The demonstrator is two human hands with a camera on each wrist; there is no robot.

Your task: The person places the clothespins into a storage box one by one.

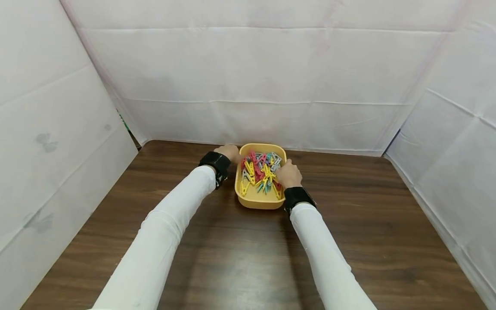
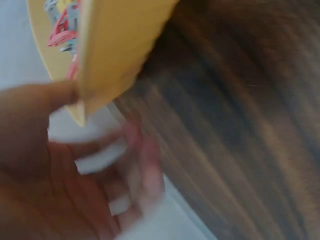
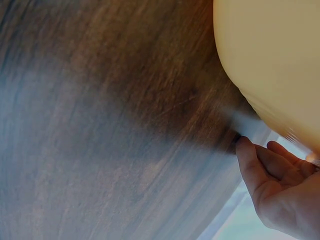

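A yellow tray (image 1: 256,199) full of coloured clothespins (image 1: 260,170) sits on the dark wooden table (image 1: 240,254), towards the back. My left hand (image 1: 230,152) is at the tray's far left corner. In the blurred left wrist view its thumb (image 2: 52,97) touches the tray's rim (image 2: 85,75), while its fingers (image 2: 142,165) are spread and clear of the wall. My right hand (image 1: 288,173) lies over the right rim. In the right wrist view its fingers (image 3: 260,162) curl along the tray's outer wall (image 3: 270,65) near the base; the thumb is hidden.
White sheeting walls (image 1: 255,82) close in the table at the back and on both sides, close behind the tray. Bare wood (image 1: 372,206) stretches out in front of and beside the tray.
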